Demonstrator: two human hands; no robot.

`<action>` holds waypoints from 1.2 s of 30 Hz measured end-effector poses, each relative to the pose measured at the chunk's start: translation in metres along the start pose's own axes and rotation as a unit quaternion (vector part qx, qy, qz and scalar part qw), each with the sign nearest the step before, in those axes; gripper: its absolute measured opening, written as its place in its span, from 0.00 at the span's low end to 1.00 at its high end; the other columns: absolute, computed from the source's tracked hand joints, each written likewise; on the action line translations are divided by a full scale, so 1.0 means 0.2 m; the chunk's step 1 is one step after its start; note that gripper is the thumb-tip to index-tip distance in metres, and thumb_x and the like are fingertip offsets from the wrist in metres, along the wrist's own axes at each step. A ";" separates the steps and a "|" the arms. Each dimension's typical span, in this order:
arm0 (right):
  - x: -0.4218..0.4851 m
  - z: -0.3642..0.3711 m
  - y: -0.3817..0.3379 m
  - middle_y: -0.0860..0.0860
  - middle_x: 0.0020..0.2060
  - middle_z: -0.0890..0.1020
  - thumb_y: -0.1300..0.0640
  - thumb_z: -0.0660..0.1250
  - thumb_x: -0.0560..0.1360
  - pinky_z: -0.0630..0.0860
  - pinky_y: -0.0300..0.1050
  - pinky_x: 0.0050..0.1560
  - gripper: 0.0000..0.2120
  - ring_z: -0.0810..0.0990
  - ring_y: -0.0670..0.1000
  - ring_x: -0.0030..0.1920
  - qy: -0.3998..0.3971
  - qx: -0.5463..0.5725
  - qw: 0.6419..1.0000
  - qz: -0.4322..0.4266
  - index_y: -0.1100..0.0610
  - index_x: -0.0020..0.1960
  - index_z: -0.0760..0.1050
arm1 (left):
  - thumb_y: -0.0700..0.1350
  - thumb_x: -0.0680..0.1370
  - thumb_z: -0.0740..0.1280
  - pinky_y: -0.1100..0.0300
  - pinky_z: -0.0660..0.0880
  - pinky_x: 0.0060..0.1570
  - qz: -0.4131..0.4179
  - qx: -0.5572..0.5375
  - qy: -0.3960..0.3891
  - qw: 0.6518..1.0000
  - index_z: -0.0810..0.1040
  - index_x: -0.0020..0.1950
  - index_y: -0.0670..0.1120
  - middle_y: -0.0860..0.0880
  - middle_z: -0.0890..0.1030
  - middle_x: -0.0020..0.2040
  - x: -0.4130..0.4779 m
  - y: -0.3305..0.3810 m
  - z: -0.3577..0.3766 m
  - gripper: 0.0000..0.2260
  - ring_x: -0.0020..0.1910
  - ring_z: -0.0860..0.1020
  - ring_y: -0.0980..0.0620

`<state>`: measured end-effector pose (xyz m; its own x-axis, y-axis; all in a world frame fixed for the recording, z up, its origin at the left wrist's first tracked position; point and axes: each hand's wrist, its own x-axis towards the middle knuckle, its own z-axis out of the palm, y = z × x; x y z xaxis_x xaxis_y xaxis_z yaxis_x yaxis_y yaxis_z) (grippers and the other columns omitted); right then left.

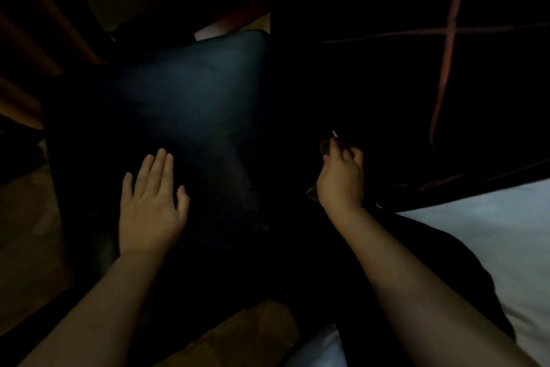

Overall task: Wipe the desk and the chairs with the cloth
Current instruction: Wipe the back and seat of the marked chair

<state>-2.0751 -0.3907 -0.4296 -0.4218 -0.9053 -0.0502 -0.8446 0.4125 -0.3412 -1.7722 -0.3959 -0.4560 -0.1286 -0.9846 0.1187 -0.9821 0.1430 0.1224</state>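
Very dark. White bed point(491, 232) sits at our near right. Our left hand point(150, 209) lies flat on the chair seat point(190, 93), fingers straight and slightly apart. Our right hand point(342, 179), just right of the seat, has its fingers curled tight on a dark wad, likely the cloth point(325, 147); we can't confirm.

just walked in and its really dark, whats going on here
A person bends over a dark padded chair seat. The left hand lies flat on the seat, fingers straight. The right hand, off the seat's right edge, is curled round something dark that looks like the cloth; the light is too dim to be sure. White bedding shows at the lower right.
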 end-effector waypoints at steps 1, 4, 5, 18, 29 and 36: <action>-0.04 0.01 -0.01 0.58 0.70 0.70 0.59 0.55 0.83 0.59 0.46 0.70 0.22 0.60 0.56 0.72 0.008 0.000 1.000 0.012 0.59 0.76 0.61 | 0.51 0.78 0.50 0.43 0.57 0.72 0.011 -0.005 0.001 1.000 0.65 0.75 0.39 0.43 0.64 0.76 0.01 -0.02 0.00 0.28 0.76 0.61 0.45; -0.04 0.04 -0.04 0.59 0.71 0.69 0.62 0.55 0.82 0.56 0.45 0.72 0.22 0.59 0.57 0.74 0.016 0.013 1.000 0.005 0.61 0.75 0.62 | 0.51 0.78 0.52 0.43 0.59 0.72 0.038 -0.030 0.020 0.999 0.68 0.74 0.39 0.43 0.67 0.75 0.05 -0.07 -0.01 0.27 0.74 0.64 0.45; 0.00 0.05 -0.06 0.60 0.71 0.68 0.62 0.55 0.82 0.56 0.45 0.72 0.21 0.59 0.57 0.74 0.011 0.018 1.000 -0.002 0.61 0.75 0.63 | 0.50 0.78 0.52 0.43 0.59 0.72 0.044 -0.038 0.026 0.998 0.69 0.73 0.39 0.43 0.67 0.74 0.05 -0.08 0.00 0.27 0.74 0.64 0.45; 0.85 0.23 -0.63 0.57 0.76 0.61 0.62 0.53 0.83 0.53 0.47 0.74 0.22 0.53 0.56 0.77 0.004 0.067 0.997 -0.039 0.57 0.77 0.61 | 0.48 0.77 0.54 0.44 0.58 0.73 0.034 -0.059 0.053 0.996 0.68 0.74 0.41 0.44 0.67 0.75 0.05 -0.10 0.02 0.26 0.75 0.63 0.47; -0.01 0.12 -0.16 0.59 0.74 0.63 0.58 0.55 0.83 0.59 0.49 0.71 0.24 0.58 0.59 0.75 0.003 -0.035 0.999 -0.016 0.57 0.78 0.57 | 0.48 0.78 0.52 0.43 0.60 0.71 0.043 -0.029 0.015 0.999 0.69 0.73 0.39 0.42 0.69 0.73 0.04 -0.07 -0.01 0.26 0.73 0.66 0.45; -0.45 0.10 -0.03 0.60 0.71 0.69 0.60 0.62 0.79 0.61 0.53 0.72 0.21 0.62 0.61 0.74 0.024 0.031 0.997 -0.073 0.59 0.72 0.69 | 0.44 0.82 0.56 0.44 0.55 0.75 -0.070 -0.068 -0.022 0.995 0.66 0.75 0.42 0.44 0.64 0.76 -0.16 -0.08 -0.10 0.21 0.77 0.59 0.47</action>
<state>-2.0257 -0.3142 -0.4415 -0.3119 -0.9489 0.0481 -0.8771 0.2681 -0.3984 -1.7488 -0.3646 -0.4423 -0.0001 -0.9988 0.0487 -0.9638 0.0130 0.2664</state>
